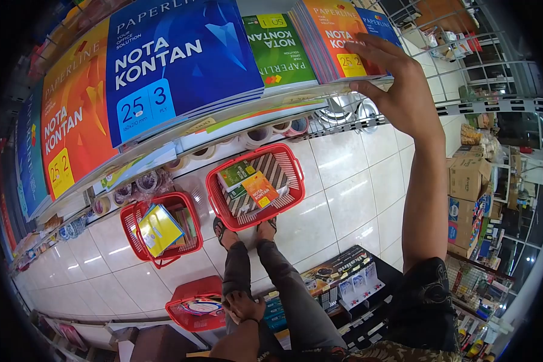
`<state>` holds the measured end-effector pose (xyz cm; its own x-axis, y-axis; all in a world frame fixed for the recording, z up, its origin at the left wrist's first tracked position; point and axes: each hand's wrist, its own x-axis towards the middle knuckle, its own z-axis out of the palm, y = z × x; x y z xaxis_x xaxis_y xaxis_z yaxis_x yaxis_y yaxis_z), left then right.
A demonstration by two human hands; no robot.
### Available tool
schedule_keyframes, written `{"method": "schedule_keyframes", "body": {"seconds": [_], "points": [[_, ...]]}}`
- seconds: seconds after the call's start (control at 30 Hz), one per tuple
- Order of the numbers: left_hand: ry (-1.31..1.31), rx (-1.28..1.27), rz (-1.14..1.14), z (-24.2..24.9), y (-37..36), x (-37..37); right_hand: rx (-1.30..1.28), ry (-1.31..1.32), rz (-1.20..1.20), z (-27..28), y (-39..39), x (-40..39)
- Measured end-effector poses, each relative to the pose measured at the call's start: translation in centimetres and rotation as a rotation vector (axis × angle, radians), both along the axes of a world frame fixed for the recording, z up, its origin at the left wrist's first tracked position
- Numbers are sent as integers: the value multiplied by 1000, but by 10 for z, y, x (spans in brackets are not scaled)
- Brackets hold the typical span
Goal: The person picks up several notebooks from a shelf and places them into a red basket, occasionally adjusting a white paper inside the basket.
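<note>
My right hand is raised to the shelf at the upper right. Its fingers lie over the right edge of a stack of small orange NOTA KONTAN receipt pads, with the thumb apart from them and lower, by the shelf's front edge. The pads rest on the shelf, between green pads and a blue pad. Low in the view, my left hand rests on my leg near the knee, fingers loosely spread and holding nothing.
Large blue pads and orange pads fill the shelf's left. On the tiled floor by my feet stand red baskets: one with receipt pads, one with yellow-covered books, another behind. Cardboard boxes stand right.
</note>
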<state>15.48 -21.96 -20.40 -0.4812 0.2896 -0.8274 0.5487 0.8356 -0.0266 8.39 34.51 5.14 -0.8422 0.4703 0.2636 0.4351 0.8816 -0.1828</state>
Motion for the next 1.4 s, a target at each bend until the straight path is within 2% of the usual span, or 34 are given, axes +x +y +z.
{"method": "schedule_keyframes", "body": {"seconds": [0.03,0.13,0.17,0.23,0.3,0.33,0.37,0.43,0.47,0.5,0.53,0.57,0.6,0.63,0.67,0.73,0.77,0.83,0.87,0.9,0.97,1.03,1.07,1.1,1.13,1.2,1.3,1.4], "points": [[-4,-7,1,-1,0,0,148,26,40,0,-2,-2],[23,20,0,-3,-1,2,183,181,65,4,-23,-8],[52,53,-3,-2,-5,5,117,293,88,-5,-33,-7],[49,25,-11,-2,-12,4,-254,409,-25,-51,-75,2],[2,5,-31,-1,-1,0,-642,368,-4,-126,-116,13],[-26,-17,-16,3,3,-4,-975,239,-52,-165,-137,21],[-14,-32,-11,3,0,-2,-1019,105,-83,-233,-154,39],[34,28,-30,-1,-7,2,-919,-193,-214,-349,-191,75],[14,31,-14,-1,-8,2,-937,-305,-320,-400,-210,91],[18,17,-21,0,-8,2,-1016,-471,-524,-429,-225,96],[4,3,-31,0,-9,3,-1024,-523,-667,-473,-241,106],[-10,-14,-39,-1,-11,5,-1045,-523,-665,-524,-256,118],[15,-9,-73,-7,-19,11,-1030,-357,-985,-576,-268,128],[23,-24,-81,-8,-22,10,-989,-178,-1302,-606,-277,128],[3,-15,-80,-7,-23,9,-1005,-175,-1302,-596,-274,113],[-7,-22,-83,-12,-27,13,-963,-363,-1588,-575,-262,89],[5,-27,-89,-12,-28,13,-978,-357,-1587,-584,-263,90],[-8,3,-80,-10,-26,9,-1014,-409,-1209,-600,-252,105],[48,56,-93,-15,-34,14,-1111,-311,-1364,-620,-255,114],[52,71,-99,-15,-32,13,-1102,-294,-1367,-625,-257,117],[22,47,-105,-13,-27,11,-926,-181,-1349,-620,-261,126],[25,66,-132,-6,-20,13,-899,-61,-1259,-520,-254,114],[27,47,-139,-3,-17,15,-702,31,-1205,-486,-252,107],[35,36,-148,-5,-13,14,-647,241,-974,-460,-247,114],[37,65,-146,-8,-16,14,-712,256,-965,-426,-237,113],[1,48,-131,0,-5,7,-1016,525,-839,-333,-212,114],[-13,30,-100,-3,-5,8,-1257,689,-685,-190,-171,118],[-18,-18,-84,0,2,4,-1106,901,-587,-94,-142,121]]}}
